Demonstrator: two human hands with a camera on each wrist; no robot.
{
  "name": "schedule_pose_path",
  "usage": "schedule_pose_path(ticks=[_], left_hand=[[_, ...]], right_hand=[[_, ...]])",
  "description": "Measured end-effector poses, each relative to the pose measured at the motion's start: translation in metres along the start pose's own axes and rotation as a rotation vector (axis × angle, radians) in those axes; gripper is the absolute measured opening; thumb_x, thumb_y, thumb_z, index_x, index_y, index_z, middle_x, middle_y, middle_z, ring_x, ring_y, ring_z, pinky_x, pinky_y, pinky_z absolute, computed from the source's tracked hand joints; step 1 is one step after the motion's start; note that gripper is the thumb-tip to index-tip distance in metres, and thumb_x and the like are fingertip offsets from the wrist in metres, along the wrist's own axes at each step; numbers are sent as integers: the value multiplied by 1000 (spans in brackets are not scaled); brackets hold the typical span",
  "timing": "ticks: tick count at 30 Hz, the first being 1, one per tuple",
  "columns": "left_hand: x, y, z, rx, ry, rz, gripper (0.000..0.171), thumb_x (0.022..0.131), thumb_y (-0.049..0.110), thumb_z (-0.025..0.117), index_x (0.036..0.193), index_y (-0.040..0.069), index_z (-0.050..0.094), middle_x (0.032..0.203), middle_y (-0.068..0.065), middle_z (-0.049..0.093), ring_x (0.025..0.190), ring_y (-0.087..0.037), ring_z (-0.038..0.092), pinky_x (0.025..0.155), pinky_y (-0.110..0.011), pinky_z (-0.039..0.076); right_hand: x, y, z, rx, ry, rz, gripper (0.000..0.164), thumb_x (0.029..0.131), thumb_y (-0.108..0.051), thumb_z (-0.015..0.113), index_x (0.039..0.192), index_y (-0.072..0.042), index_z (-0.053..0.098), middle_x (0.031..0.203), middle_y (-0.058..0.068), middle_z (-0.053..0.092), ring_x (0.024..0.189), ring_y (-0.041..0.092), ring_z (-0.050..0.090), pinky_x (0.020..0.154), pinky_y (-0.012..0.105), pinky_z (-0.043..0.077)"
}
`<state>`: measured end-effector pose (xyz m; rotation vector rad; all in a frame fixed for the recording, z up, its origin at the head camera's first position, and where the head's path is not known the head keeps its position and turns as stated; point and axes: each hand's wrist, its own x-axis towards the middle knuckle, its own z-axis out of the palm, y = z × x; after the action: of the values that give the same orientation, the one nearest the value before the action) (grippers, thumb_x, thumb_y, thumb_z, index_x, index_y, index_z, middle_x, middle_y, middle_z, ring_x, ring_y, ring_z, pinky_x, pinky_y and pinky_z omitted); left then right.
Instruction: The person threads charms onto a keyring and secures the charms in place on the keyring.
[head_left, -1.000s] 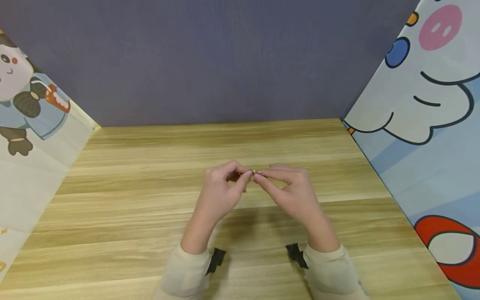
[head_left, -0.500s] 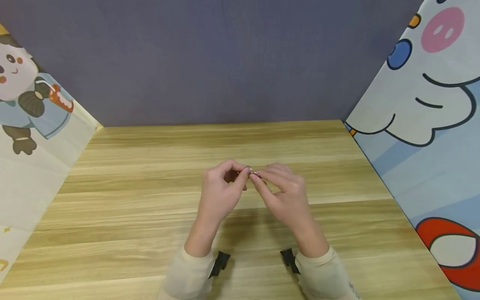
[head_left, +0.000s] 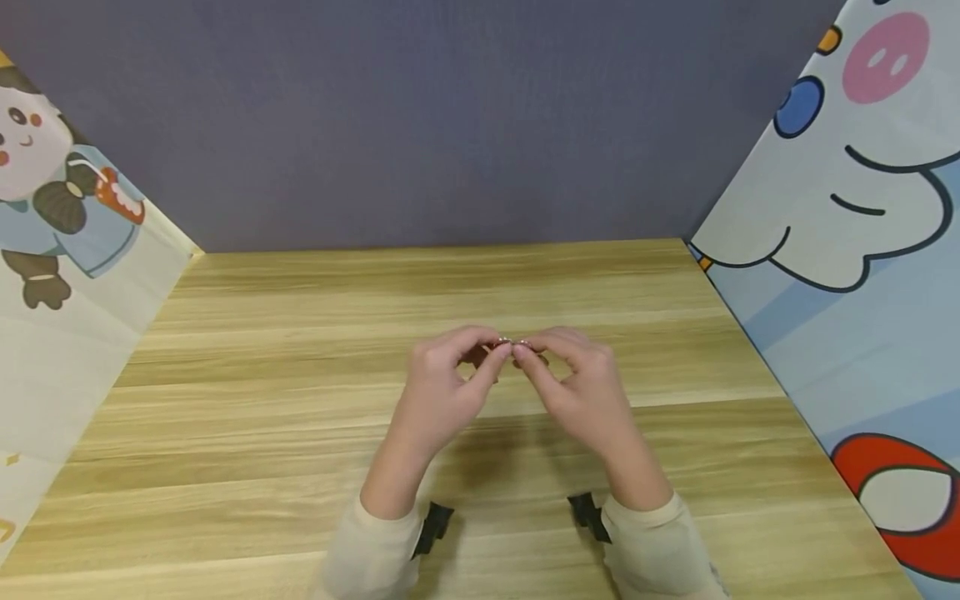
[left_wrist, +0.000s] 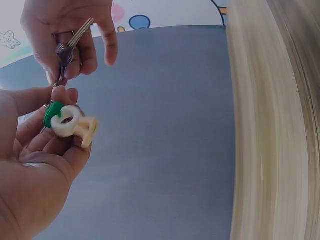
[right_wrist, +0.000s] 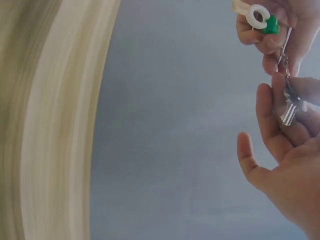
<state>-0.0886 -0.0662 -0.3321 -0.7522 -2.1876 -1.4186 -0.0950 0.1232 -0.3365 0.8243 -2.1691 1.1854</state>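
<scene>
- A wood-grain table (head_left: pixel 247 400) stretches below a person's raised forearms, their soft shadows falling on its surface.
- Behind it stands a plain grey-blue backdrop (head_left: pixel 450 125), meeting the table's far edge.
- At right, a printed panel (head_left: pixel 862 333) carries cartoon art: a pink snout, a blue spot and a red-and-white shape.
- At left, a narrower printed panel (head_left: pixel 82 350) shows a cartoon figure with a red-and-white drink.
- Pale sleeves (head_left: pixel 371 546) cover both forearms to the wrists.
- The left hand (head_left: pixel 444 383), its fingers curled, pinches a metal link between thumb and fingertips, above the middle of the table.
- The right hand (head_left: pixel 590 387), fingertips just beside the left's, grips the keys between thumb and finger; its little finger stands away from the rest.
- Small black pieces (head_left: pixel 433 529) jut from the inner side of each cuff.
- A trinket (left_wrist: pixel 75 128), made up of a green part, a white ring and a cream-coloured piece, lies against the left hand's fingers.
- Silvery keys (right_wrist: pixel 290 113) sit in the right hand, blades pointing back towards its palm.
- The thin metal link (right_wrist: pixel 285 61) spans the narrow gap where the two hands meet.
</scene>
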Motion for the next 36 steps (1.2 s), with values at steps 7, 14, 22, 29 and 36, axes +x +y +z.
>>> schedule_pose_path(ticks=[7,14,22,29,36], left_hand=[[2,2,0,47,20,59,8,99,4,73,106,0,77,96,-11,80,76,-17,74,67,-23,60],[1,3,0,111,23,87,3,96,-2,75,97,1,77,91,-9,79,76,-16,72,66,-22,59],[0,1,2,143,69,80,7,93,-2,78,88,3,77,84,-8,78,71,-15,68,63,-26,59],[-2,-1,3,126,122,42,8,89,-4,79,86,3,79,80,-8,78,66,-13,66,61,-22,55],[-2,1,1,66,135,-47,10,87,-5,78,82,4,79,79,-7,79,65,-13,67,62,-25,59]], right_hand=[[4,1,-7,-90,-45,-53,3,90,-3,82,93,-4,82,85,6,80,81,19,74,82,43,60],[4,2,-8,-113,-68,-99,5,87,-3,83,91,-4,81,84,7,80,79,19,74,91,49,59],[2,3,-4,-79,-71,-135,8,95,-9,79,90,-2,80,85,5,80,79,19,73,88,47,59],[-2,4,1,-26,-44,-164,29,107,-25,67,95,-3,81,86,6,81,79,19,74,85,46,60],[-3,1,5,-4,-25,-145,32,107,-29,66,97,-3,81,88,6,81,81,20,75,91,44,60]])
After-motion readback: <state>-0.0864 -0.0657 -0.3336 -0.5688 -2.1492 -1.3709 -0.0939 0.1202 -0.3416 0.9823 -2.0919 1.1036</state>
